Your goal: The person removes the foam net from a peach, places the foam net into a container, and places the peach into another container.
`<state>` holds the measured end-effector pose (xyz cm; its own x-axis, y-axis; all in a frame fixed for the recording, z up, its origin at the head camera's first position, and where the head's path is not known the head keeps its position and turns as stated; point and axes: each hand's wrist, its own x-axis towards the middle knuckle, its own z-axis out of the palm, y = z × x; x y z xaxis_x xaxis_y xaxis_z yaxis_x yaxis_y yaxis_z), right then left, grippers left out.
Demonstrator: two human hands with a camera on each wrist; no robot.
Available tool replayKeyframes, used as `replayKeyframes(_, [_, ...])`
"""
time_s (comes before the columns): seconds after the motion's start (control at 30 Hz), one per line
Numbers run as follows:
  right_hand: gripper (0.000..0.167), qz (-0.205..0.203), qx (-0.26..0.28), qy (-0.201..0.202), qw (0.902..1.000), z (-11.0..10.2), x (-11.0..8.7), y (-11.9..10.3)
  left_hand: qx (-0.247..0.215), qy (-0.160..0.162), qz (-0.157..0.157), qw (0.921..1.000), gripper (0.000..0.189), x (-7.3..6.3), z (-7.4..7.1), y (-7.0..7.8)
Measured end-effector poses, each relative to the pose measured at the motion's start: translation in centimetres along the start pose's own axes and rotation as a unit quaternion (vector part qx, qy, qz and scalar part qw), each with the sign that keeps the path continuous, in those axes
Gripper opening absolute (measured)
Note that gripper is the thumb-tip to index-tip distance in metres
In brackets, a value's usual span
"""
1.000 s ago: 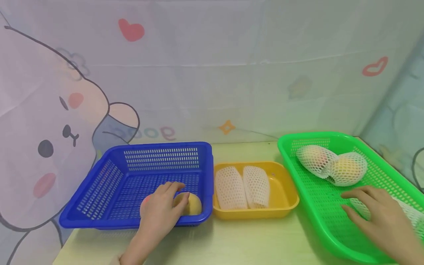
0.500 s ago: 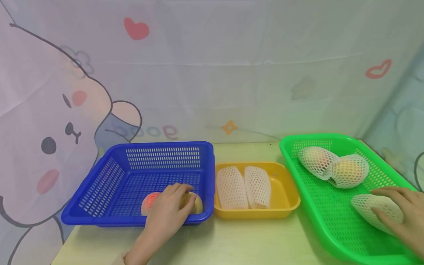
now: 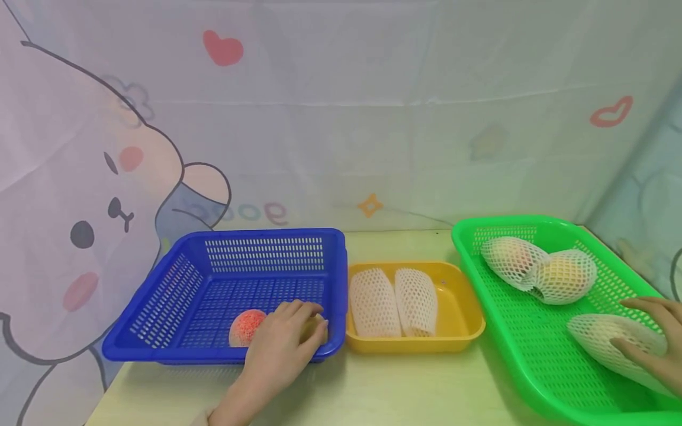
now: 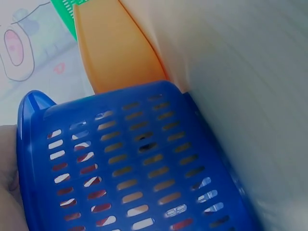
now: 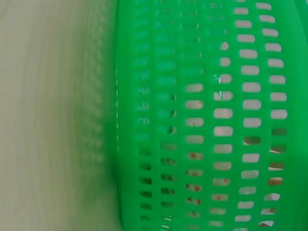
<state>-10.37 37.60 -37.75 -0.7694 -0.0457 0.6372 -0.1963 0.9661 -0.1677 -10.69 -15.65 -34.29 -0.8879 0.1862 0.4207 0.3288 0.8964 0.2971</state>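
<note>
In the head view, my left hand [image 3: 285, 340] reaches into the blue basket [image 3: 133, 349], fingers curled over a round yellow fruit [image 3: 318, 331] that is mostly hidden. Just left of it lies a pinkish-red peach [image 3: 246, 326]. At the right edge my right hand [image 3: 663, 337], partly cut off by the frame, is spread at a fruit in white foam netting [image 3: 613, 343] inside the green basket [image 3: 519, 355]. Thumb and fingers stand apart around it; contact is hard to tell. The left wrist view shows part of my left hand [image 4: 8, 178] behind the blue basket's slotted wall [image 4: 125, 159].
Between the baskets stands a yellow tray [image 3: 458, 307] holding two white foam net sleeves [image 3: 374, 305]. Two more netted fruits [image 3: 565, 277] lie at the back of the green basket. A printed cloth [image 3: 341, 118] hangs behind the table [image 3: 399, 390].
My right hand has moved right, uncovering more of the netted fruit below it. My left hand has shifted right over the yellow fruit, so more of the peach shows.
</note>
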Motion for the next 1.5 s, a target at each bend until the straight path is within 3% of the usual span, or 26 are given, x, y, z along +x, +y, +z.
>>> replayKeyframes(0.3, [0.087, 0.008, 0.012, -0.009, 0.9999, 0.4, -0.4, 1.1, 0.018, 0.01, 0.014, 0.9997, 0.021, -0.4, 0.4, 0.4])
replayKeyframes(0.63, [0.078, 0.03, 0.012, -0.074, 0.9967, 0.7, -0.7, 1.6, 0.028, 0.001, 0.028, 0.9992, 0.022, -0.6, 0.4, 0.7])
replayKeyframes(0.8, [0.074, 0.014, 0.017, -0.086, 0.996, 0.7, -0.6, 1.6, 0.031, -0.009, 0.035, 0.9989, 0.023, -0.7, 0.4, 1.0])
replayKeyframes(1.03, [0.083, 0.019, -0.052, -0.173, 0.9834, 0.4, -0.2, 1.8, 0.038, -0.021, 0.032, 0.9985, 0.027, -0.8, 0.4, 1.2])
replayKeyframes(1.5, [0.105, -0.043, -0.038, -0.161, 0.9853, 1.3, -0.5, 2.3, 0.048, -0.028, 0.016, 0.9983, 0.036, -0.6, 0.4, 1.2])
